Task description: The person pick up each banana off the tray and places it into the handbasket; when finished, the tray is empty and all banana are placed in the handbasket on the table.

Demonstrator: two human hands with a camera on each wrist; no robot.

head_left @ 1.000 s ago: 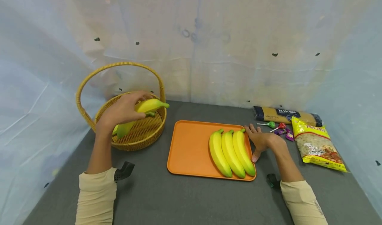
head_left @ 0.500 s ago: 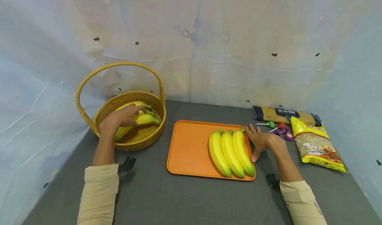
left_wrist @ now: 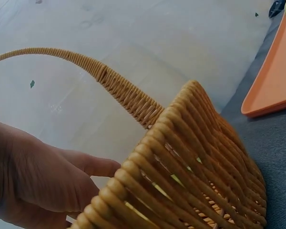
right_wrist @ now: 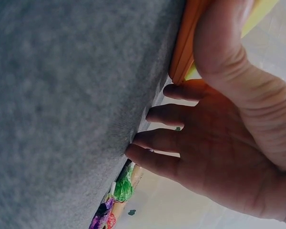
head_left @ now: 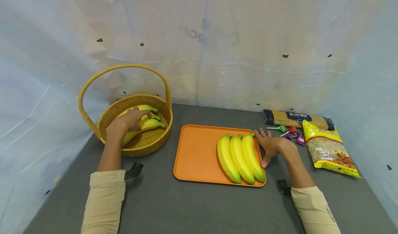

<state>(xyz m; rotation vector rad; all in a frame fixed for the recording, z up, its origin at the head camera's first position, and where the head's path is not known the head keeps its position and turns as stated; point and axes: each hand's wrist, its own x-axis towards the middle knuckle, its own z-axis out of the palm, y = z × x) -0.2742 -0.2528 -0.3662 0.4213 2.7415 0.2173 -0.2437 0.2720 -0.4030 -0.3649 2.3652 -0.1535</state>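
In the head view, my left hand (head_left: 131,119) is inside the round wicker basket (head_left: 146,149), over the bananas there. Its fingers are spread loosely above the nearest banana (head_left: 150,124); the basket wall hides the fingertips in the left wrist view. Two more stems show behind, one on the rear banana (head_left: 144,107). My right hand (head_left: 269,145) lies at the right edge of the orange tray (head_left: 196,153). Its fingers are straight and touch the table, with the thumb by the rim. Three bananas (head_left: 240,158) lie side by side on the tray's right part.
Right of the tray are a spaghetti pack (head_left: 298,119), a green lollipop (head_left: 281,128), a red lollipop (head_left: 292,130), purple wrapped candies (head_left: 300,139) and a yellow food bag (head_left: 331,149). The basket's tall handle (head_left: 124,66) arches over it. A plastic sheet (head_left: 199,47) hangs behind.
My left hand has lowered a banana into the basket beside the others and loosened its fingers from it. My right hand has stayed at the tray's edge.
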